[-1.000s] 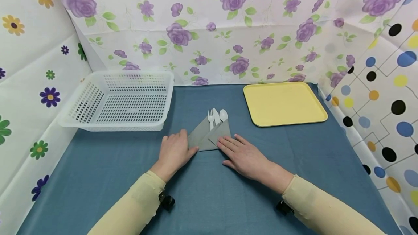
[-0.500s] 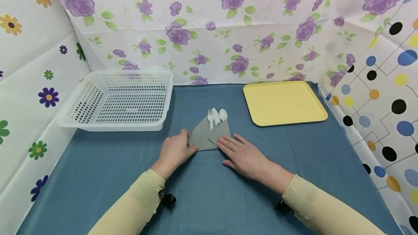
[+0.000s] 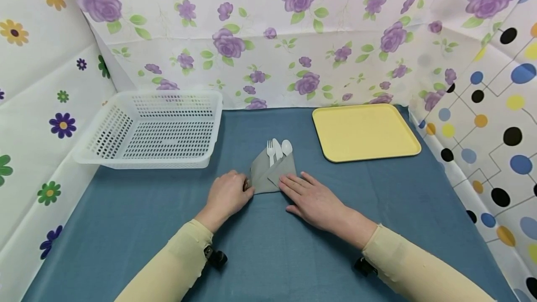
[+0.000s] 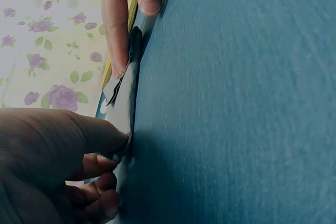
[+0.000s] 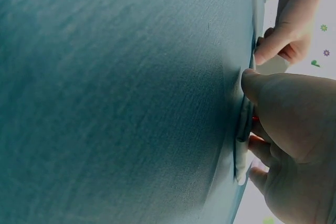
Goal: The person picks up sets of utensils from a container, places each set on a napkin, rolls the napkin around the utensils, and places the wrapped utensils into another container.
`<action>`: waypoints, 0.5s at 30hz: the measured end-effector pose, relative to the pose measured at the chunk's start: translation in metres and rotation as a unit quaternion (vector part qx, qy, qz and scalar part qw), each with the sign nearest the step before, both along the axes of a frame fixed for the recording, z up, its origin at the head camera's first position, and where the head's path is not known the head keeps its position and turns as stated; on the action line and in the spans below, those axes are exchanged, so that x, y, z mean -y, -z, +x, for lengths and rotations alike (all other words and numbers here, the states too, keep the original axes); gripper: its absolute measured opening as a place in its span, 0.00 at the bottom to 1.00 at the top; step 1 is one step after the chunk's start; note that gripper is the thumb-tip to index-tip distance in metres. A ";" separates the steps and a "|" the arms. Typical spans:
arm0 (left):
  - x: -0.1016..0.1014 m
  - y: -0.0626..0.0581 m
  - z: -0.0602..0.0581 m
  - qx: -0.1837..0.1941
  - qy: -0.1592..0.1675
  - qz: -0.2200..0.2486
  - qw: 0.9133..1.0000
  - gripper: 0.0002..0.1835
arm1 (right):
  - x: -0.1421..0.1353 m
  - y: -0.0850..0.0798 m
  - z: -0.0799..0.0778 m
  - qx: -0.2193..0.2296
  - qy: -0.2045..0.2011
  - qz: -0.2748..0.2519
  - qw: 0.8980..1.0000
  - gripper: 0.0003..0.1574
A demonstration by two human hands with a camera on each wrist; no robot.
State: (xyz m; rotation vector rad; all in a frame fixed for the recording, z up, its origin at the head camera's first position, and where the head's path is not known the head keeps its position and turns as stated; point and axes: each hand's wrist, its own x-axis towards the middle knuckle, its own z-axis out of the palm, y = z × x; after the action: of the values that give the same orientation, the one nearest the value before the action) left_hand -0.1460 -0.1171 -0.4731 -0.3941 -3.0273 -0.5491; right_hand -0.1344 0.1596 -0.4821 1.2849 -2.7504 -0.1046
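Note:
A folded grey cloth napkin (image 3: 263,178) lies mid-table in the head view. From its pocket stick out the tops of a white fork (image 3: 270,149), a white knife (image 3: 278,150) and a white spoon (image 3: 287,147); their lower parts are hidden. My left hand (image 3: 228,198) pinches the napkin's left edge, its fingers curled; the left wrist view shows the thumb (image 4: 107,136) against the cloth. With fingers straight, my right hand (image 3: 314,202) rests its fingertips on the right flap of the napkin.
A white perforated plastic basket (image 3: 142,162) stands at the back left. At the back right lies a yellow tray (image 3: 367,134). Blue cloth (image 3: 268,250) covers the table, and patterned sheets (image 3: 268,13) hang around its back and sides.
My left hand's fingers have curled in at the napkin's left side, and its left corner is now drawn or folded inward. The right hand and the cutlery have stayed in place.

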 end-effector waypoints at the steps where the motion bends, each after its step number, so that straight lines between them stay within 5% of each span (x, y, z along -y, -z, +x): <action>1: -0.001 0.000 0.000 -0.002 0.001 0.006 1.000 0.24 | 0.000 0.000 0.000 -0.001 0.000 0.000 1.000 0.43; 8: -0.007 -0.003 0.000 0.053 -0.019 0.091 0.994 0.09 | 0.000 -0.001 0.001 -0.005 -0.001 0.003 1.000 0.43; 15: -0.007 -0.001 -0.005 0.076 -0.036 0.145 0.986 0.16 | 0.000 -0.001 0.000 -0.003 -0.001 0.003 1.000 0.43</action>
State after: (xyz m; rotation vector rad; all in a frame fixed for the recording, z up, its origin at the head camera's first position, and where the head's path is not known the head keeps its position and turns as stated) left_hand -0.1505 -0.1098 -0.4718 -0.2376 -3.0179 -1.0420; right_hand -0.1340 0.1598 -0.4811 1.2885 -2.7462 -0.1170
